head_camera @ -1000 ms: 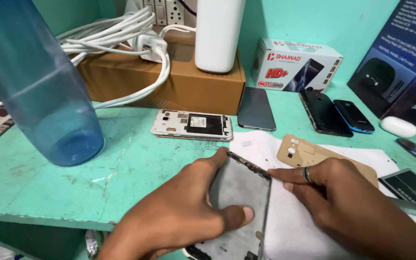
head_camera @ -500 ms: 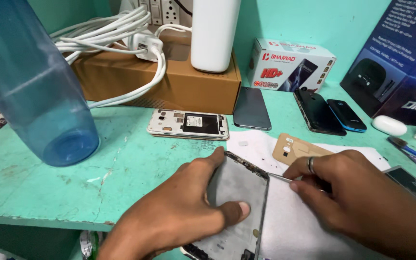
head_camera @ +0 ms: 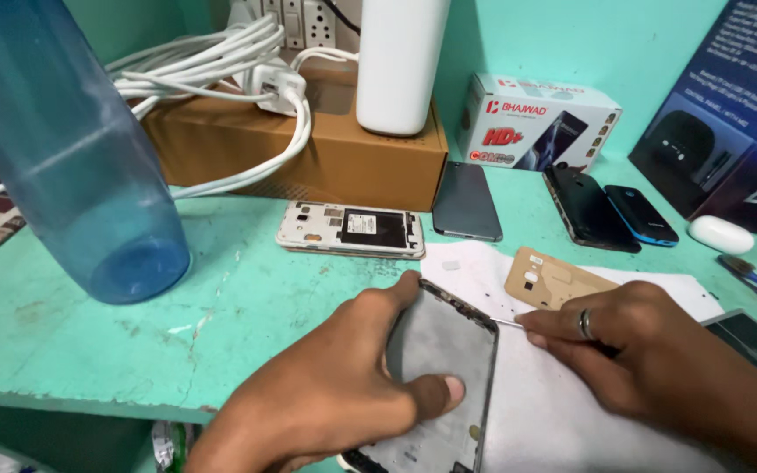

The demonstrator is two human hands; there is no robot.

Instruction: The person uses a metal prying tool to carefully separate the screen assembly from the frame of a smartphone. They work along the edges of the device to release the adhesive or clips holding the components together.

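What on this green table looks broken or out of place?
Two phones are opened up. The left hand presses down a bare phone frame, its grey inside exposed, while the right hand pokes a thin tool at its edge. Another opened phone lies coverless by the brown box.

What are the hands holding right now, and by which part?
The left hand grips the phone frame by its top left corner and left edge, thumb pressed on its face. The right hand pinches a thin metal tool near its tip, against the frame's right edge.
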